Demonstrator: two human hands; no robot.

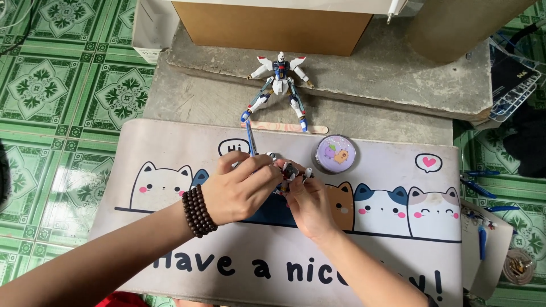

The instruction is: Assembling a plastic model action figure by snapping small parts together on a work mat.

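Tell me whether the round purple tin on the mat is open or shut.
Shut: the round purple tin lies flat on the mat, its lid covering the top.

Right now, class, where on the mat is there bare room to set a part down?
Free: the mat left of the left hand, and right of the round tin. Crowded: between both hands, right hand, around the small model.

Two bare forearms enter from the lower edge, no sleeves visible on either. The left hand (239, 190) carries a bracelet (198, 211) at the wrist: round, dark brown beads, glossy, wound in two or three close rows. The right hand (310, 199) has nothing at the wrist. No rings, watch or gloves seen on either hand. Fingernails are short; any polish cannot be told.
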